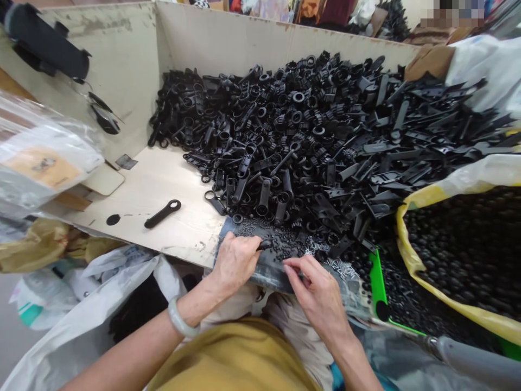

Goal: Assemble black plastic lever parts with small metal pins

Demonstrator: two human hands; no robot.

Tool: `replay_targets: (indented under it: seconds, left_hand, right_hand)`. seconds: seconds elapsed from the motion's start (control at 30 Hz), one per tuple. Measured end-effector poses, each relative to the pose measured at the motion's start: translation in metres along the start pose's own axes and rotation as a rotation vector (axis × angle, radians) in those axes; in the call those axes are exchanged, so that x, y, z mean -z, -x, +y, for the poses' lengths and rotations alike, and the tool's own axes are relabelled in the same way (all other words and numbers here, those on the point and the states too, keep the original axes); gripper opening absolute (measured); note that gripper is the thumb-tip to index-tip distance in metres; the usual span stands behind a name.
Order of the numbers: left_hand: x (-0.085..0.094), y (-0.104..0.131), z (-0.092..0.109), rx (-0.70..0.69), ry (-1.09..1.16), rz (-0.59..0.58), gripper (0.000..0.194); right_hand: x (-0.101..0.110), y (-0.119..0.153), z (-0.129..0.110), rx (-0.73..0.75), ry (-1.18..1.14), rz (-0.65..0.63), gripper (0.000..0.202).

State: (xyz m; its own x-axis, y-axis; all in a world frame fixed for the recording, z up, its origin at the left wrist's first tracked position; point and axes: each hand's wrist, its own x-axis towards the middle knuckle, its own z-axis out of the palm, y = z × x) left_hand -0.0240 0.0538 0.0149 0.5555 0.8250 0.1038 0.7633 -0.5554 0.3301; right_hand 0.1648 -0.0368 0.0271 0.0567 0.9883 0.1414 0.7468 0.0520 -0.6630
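Note:
My left hand (236, 262), with a pale bangle on its wrist, is closed around a black plastic part (265, 245). Only the end of that part shows past the fingers. My right hand (316, 287) is just to the right, thumb and fingertips brought together in a pinch; whatever lies between them is too small to make out. Both hands are over the dark work mat (271, 276) at the front edge. Small black pieces (285, 239) and silvery pins (341, 268) are scattered on it. Behind them rises a large pile of black plastic parts (260, 130).
A black ring-ended handle (163, 214) and a black disc (113, 219) lie on the pale board at left. At right are a green-edged tray (378, 279) and a yellow-rimmed sack (402, 233) of black pieces. A white bag (81, 336) hangs below left.

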Motion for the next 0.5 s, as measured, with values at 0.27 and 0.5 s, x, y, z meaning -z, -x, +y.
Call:
replay_targets:
  seconds: [0.27,0.5]
  left_hand:
    - [0.017,-0.007,-0.019,-0.45,-0.209,-0.008,0.017]
    - [0.016,-0.011,-0.036,-0.473,-0.07,0.077,0.016]
  right_hand:
    - [-0.017,-0.012,0.0,0.105,0.249,-0.037,0.017]
    - [-0.019,-0.021,-0.002,0.153,0.269,-0.071,0.014]
